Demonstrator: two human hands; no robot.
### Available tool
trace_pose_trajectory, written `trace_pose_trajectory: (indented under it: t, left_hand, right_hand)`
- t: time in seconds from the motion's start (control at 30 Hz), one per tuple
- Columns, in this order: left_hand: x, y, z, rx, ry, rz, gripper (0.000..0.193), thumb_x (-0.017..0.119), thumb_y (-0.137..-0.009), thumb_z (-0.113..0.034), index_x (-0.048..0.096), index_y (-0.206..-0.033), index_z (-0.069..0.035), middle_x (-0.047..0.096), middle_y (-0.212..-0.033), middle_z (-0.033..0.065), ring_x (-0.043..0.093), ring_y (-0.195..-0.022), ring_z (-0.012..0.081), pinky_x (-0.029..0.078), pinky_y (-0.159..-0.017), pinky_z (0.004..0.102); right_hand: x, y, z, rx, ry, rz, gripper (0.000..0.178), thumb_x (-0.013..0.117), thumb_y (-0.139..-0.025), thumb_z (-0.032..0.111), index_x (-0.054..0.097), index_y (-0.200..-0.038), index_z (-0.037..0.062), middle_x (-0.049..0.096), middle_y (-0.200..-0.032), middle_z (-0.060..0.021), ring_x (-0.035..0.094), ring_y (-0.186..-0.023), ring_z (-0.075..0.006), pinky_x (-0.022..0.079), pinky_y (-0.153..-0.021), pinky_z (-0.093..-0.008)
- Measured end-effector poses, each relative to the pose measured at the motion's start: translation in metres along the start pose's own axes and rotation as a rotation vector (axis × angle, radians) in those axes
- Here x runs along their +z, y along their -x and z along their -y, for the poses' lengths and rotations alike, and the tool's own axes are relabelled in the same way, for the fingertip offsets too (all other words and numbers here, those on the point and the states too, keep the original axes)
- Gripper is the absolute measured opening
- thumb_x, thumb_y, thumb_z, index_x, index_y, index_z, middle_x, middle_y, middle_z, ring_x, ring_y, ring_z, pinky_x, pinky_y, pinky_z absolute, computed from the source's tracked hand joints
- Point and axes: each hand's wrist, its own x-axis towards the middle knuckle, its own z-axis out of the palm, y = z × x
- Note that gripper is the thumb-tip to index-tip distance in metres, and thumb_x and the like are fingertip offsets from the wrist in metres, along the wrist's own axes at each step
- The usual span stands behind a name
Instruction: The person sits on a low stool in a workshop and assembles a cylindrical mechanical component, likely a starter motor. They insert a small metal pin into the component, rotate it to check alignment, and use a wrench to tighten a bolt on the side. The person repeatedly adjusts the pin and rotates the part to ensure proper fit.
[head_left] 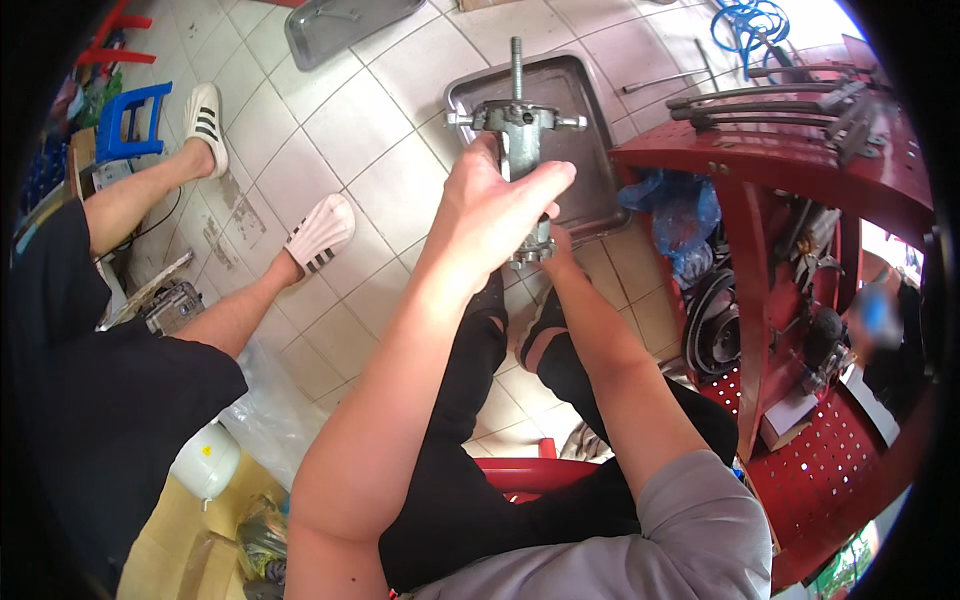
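In front of me, over a dark rectangular tray [602, 110] on the floor, stands a grey metal cylinder [523, 135] with side lugs and a threaded rod sticking up from its top. My left hand [492, 200] is closed around the cylinder's body, its thumb lying across the near side. At the lower end, beside a toothed or lobed metal collar, is my right hand [560, 246]. The metal part and my left hand hide most of the right hand's fingers, so its grip does not show.
A red metal rack [745, 215] on my right carries tools, blue plastic bags [685, 215] and rings. Another person's leg [235, 305] and light clogs are at left, near a blue stool [133, 122]. A second tray [345, 30] lies on the tiles farther off.
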Motion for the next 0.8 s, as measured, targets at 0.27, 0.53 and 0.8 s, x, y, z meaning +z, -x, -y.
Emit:
trace_pose_trajectory:
  t: [0.27, 0.53, 0.8]
  left_hand:
    - [0.005, 0.029, -0.018, 0.153, -0.122, -0.007, 0.039, 0.072, -0.078, -0.016, 0.051, -0.107, 0.000, 0.059, -0.088, 0.0063, 0.061, -0.065, 0.0141, 0.048, -0.062, 0.0260]
    - [-0.001, 0.077, 0.021, 0.272, -0.374, -0.025, 0.030, 0.073, -0.072, -0.013, 0.055, -0.095, -0.003, 0.061, -0.076, 0.0044, 0.061, -0.062, 0.0143, 0.048, -0.056, 0.0289]
    - [0.060, 0.271, 0.023, 0.344, 0.439, 0.307, 0.018, 0.065, -0.083, -0.009, 0.057, -0.099, -0.010, 0.062, -0.081, 0.0025, 0.063, -0.066, 0.0158, 0.055, -0.058, 0.0340]
  right_hand:
    - [-0.106, 0.041, 0.071, 0.076, -0.031, -0.047, 0.040, 0.050, -0.080, 0.036, 0.069, -0.090, 0.0032, 0.065, -0.091, -0.0241, 0.061, -0.093, -0.0403, 0.048, -0.082, -0.0457]
    - [-0.218, 0.198, 0.164, -0.210, -0.655, -0.289, 0.038, 0.045, -0.083, 0.033, 0.057, -0.072, -0.0010, 0.053, -0.062, -0.0102, 0.050, -0.060, -0.0179, 0.040, -0.057, -0.0325]
    - [-0.256, 0.407, 0.201, -0.608, -0.426, -0.491, 0.031, 0.047, -0.085, 0.025, 0.053, -0.074, -0.0033, 0.049, -0.060, -0.0149, 0.050, -0.055, -0.0235, 0.041, -0.055, -0.0368]
